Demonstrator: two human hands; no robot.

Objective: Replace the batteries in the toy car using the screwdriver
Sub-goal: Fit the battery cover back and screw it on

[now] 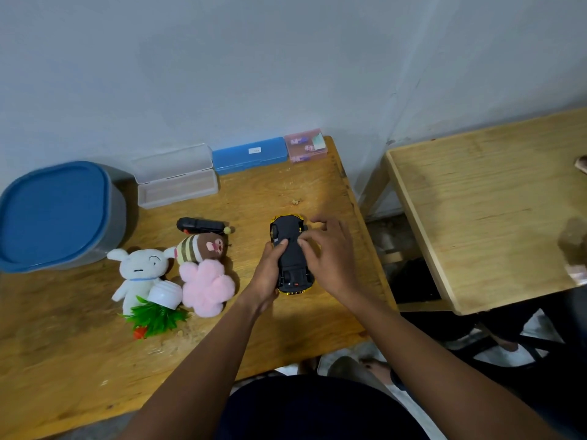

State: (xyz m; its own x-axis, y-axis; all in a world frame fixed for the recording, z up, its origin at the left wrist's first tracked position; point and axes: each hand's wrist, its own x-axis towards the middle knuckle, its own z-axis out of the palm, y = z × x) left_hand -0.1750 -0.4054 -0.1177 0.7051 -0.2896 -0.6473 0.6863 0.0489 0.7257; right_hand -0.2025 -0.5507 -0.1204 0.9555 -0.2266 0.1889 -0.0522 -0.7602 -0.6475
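A yellow toy car (290,249) lies upside down on the wooden table (79,360), its black underside facing up. My left hand (270,274) grips the car's left side, thumb resting on the underside. My right hand (327,255) rests on the car's right side with fingertips pressing the black underside near the middle. I cannot see a screwdriver or any loose batteries. A black object (200,224) lies on the table to the left of the car.
Plush toys (143,274) and a pink fluffy flower (206,287) sit left of the car, with a fake plant (155,315). A blue-lidded tub (54,214), a clear case (176,179), a blue case (249,154) and a pink box (305,146) line the wall. A second table (495,201) stands right.
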